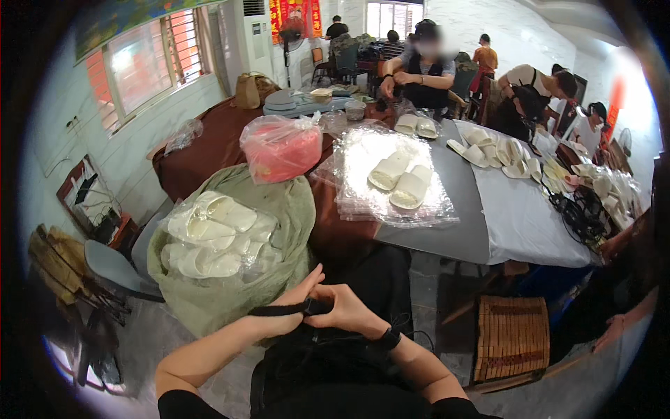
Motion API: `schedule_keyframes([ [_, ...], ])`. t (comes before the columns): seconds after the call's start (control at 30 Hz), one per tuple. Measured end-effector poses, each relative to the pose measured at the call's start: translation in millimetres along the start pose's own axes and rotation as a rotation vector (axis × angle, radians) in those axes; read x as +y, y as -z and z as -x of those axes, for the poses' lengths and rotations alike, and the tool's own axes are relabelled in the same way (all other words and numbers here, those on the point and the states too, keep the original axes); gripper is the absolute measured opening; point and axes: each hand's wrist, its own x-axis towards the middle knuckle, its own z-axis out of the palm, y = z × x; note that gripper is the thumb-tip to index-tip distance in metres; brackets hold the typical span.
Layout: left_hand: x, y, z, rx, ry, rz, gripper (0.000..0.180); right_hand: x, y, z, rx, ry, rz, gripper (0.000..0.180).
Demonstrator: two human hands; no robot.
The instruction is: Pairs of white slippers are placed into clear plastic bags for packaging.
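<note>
My left hand (306, 285) is held out in front of my body with its fingers stretched, holding nothing that I can see. A black wrist strap (276, 309) runs around that wrist. My right hand (342, 309) is closed on the strap's dark, thicker part, pinching it against the wrist. Just beyond my hands, a green sack (296, 241) stands open with white slippers (220, 237) in clear plastic inside. On the table, a pair of cream slippers (410, 187) lies on a stack of clear plastic bags (352, 188).
A pink-filled plastic bag (283, 148) sits on the brown-covered table behind the sack. More slippers (513, 157) and tangled black cables (579, 216) lie on the right. A slatted wooden stool (511, 339) stands at lower right. Several people work around the table.
</note>
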Motion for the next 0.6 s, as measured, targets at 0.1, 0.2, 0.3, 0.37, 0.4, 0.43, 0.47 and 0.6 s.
schedule_keyframes([
  [0.1,-12,-19,6,0.162,0.26,0.865,0.084,13,3,0,0.046,0.132,0.275,0.033],
  [0.2,-7,-17,21,0.211,0.335,1.218,0.072,-15,-7,0,-0.016,0.154,0.241,0.037],
  [0.3,15,-17,25,0.151,0.447,0.963,0.048,5,0,5,-0.022,0.078,0.255,0.048],
  [0.37,6,-12,43,0.021,0.269,0.63,0.044,22,1,4,0.021,0.041,0.287,0.046],
  [0.4,-21,-3,62,-0.152,0.154,0.37,0.041,32,1,0,0.02,0.042,0.2,0.047],
  [0.43,-25,-6,54,-0.168,0.139,0.368,0.041,30,-3,-1,0.031,0.073,0.204,0.047],
  [0.47,-29,-11,45,-0.04,0.296,0.904,0.035,27,-5,-1,0.04,0.103,0.208,0.047],
  [0.6,-38,-28,38,0.19,0.391,1.461,0.052,15,4,3,0.069,0.106,0.32,0.047],
])
